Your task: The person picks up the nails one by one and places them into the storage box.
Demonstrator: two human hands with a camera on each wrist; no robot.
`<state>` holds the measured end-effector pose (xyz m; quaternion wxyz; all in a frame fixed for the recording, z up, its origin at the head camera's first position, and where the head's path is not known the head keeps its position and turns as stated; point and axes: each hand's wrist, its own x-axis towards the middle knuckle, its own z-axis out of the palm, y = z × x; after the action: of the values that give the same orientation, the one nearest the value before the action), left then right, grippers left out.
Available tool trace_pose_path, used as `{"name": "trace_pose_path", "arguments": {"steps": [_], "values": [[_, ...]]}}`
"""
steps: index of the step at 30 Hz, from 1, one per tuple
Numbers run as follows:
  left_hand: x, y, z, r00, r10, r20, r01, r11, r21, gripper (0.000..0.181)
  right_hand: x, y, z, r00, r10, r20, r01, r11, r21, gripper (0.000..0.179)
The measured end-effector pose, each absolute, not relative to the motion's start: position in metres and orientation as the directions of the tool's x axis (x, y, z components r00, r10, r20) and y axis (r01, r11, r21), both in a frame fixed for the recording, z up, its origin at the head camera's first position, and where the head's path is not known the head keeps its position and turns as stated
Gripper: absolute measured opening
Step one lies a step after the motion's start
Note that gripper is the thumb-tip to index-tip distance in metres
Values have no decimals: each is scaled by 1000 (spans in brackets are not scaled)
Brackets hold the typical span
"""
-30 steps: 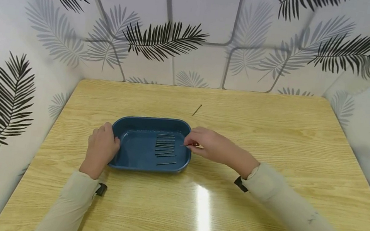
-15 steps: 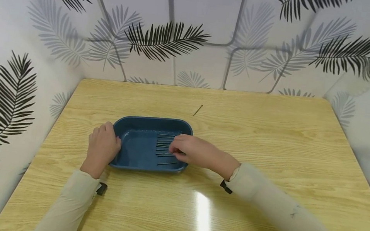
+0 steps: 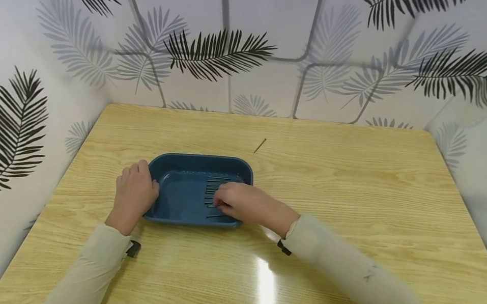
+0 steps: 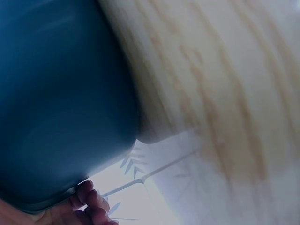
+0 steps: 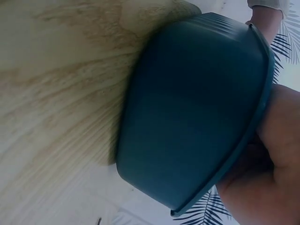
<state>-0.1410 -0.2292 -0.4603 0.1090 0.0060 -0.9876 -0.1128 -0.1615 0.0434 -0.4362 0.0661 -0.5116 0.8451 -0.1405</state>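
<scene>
A blue oblong tray (image 3: pixel 182 195) stands on the wooden table. My left hand (image 3: pixel 135 194) grips its left end, thumb inside and fingers outside; the left wrist view shows the fingertips (image 4: pixel 96 206) by the rim. Several thin dark nails (image 3: pixel 213 185) lie side by side in the tray's right half, one set apart nearer the front wall. Reaching over the right rim, my right hand (image 3: pixel 237 200) has its fingers curled low over these nails, pinching a nail that is mostly hidden. In the right wrist view the tray wall (image 5: pixel 187 103) blocks the fingertips.
One more nail (image 3: pixel 260 145) lies slantwise on the table (image 3: pixel 359 188) behind the tray's right corner. A leaf-patterned wall (image 3: pixel 258 77) rises along the table's back edge, with similar covering at both sides.
My right hand has moved left and toward me, from the tray's right rim with a pinched nail to down over the row's front part. My left hand keeps its grip.
</scene>
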Motion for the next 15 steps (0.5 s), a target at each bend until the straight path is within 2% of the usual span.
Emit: {"name": "trace_pose_path", "arguments": {"steps": [15], "values": [[-142,-230,-460,-980,-46,193,1,971,240,23,-164,32,-441,-512,-855,-86,-804,512,-303,15]]}}
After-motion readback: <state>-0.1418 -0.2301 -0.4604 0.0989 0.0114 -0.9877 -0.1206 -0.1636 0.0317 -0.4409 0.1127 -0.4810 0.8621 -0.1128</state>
